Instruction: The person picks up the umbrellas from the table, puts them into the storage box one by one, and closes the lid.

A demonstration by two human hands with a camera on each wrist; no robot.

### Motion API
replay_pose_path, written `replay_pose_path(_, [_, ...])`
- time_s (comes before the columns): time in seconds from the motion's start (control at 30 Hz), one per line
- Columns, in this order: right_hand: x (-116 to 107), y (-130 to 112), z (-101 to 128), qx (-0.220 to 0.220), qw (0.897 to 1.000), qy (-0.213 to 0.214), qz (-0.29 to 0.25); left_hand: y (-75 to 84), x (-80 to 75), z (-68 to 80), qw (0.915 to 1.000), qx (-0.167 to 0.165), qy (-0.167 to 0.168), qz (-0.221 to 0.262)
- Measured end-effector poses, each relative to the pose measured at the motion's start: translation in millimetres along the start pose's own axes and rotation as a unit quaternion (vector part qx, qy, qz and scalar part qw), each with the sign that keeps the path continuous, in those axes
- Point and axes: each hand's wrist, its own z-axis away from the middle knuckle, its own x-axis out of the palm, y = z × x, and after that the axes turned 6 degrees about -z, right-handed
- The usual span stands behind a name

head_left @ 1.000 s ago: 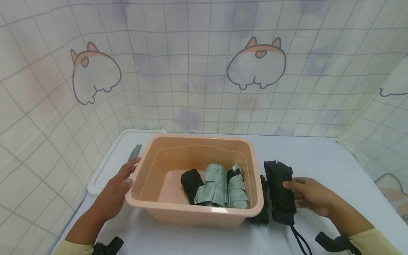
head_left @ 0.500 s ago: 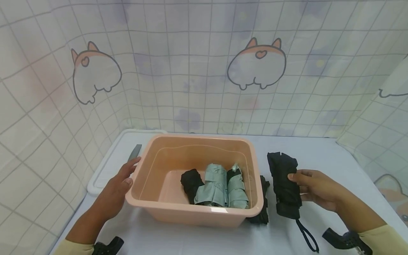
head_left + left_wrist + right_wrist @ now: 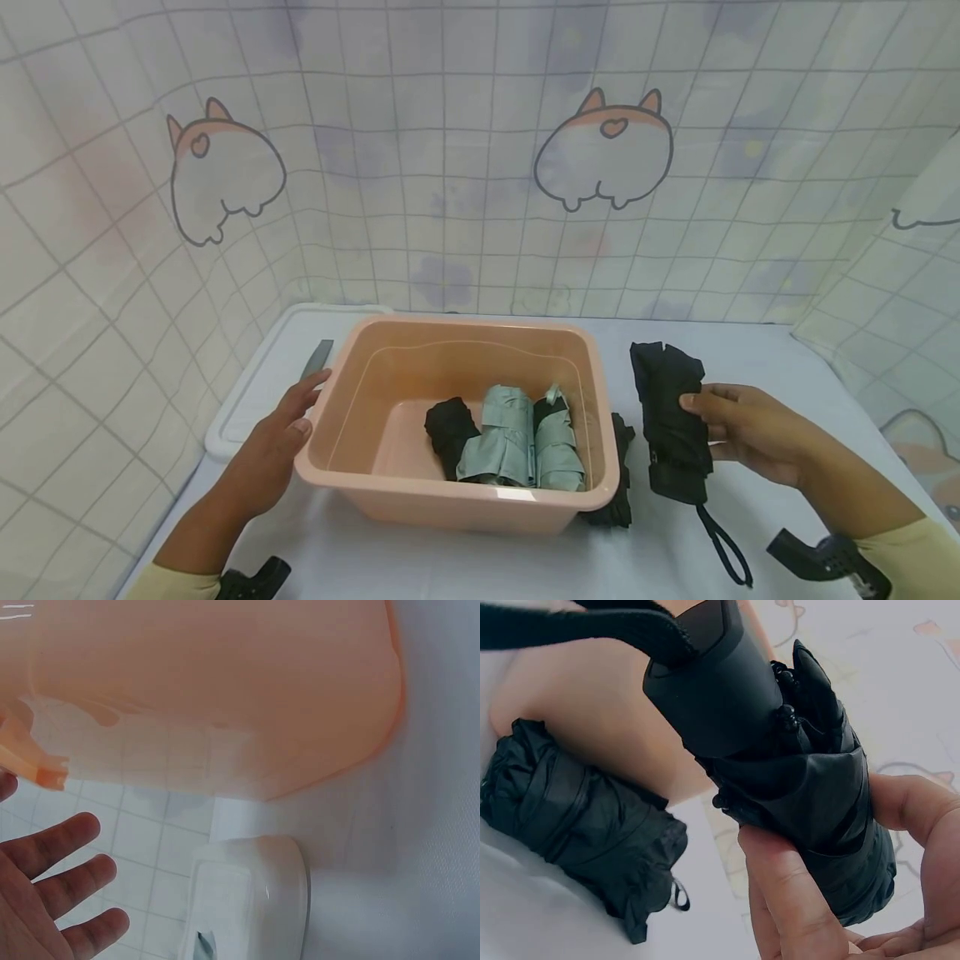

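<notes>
My right hand (image 3: 757,429) pinches a folded black umbrella (image 3: 672,425) between thumb and fingers, right of the peach plastic basin (image 3: 465,493). Its black handle (image 3: 716,690) and strap end point down toward me, and the strap (image 3: 727,546) dangles loose. Another folded black umbrella (image 3: 577,817) lies on the table against the basin's right side, partly hidden by it. Inside the basin lie two pale green folded umbrellas (image 3: 504,433) and a black folded one (image 3: 452,433). With fingers extended, my left hand (image 3: 273,446) touches the basin's left rim; three fingers (image 3: 79,885) show spread in the left wrist view.
A white lidded box (image 3: 247,900) stands behind the left hand, with a grey flat strip (image 3: 318,358) on its top. White cloth (image 3: 757,367) covers the table. A checked curtain (image 3: 480,167) with cartoon animals encloses the back and sides.
My right hand has lifted the black umbrella up and to the right, away from the other black one beside the basin. The left hand and the basin have stayed put.
</notes>
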Motion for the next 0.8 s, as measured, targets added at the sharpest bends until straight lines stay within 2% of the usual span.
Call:
replay_pose_path(0.37, [1, -17, 3, -0.008, 1.000, 0.006, 0.011, -0.8, 1.4, 0.8, 0.9999, -0.012, -0.002, 0.003])
replay_pose_path(0.8, [3, -30, 7, -0.020, 1.000, 0.003, 0.017, -1.6, 1.3, 0.0, 1.0000, -0.007, -0.002, 0.003])
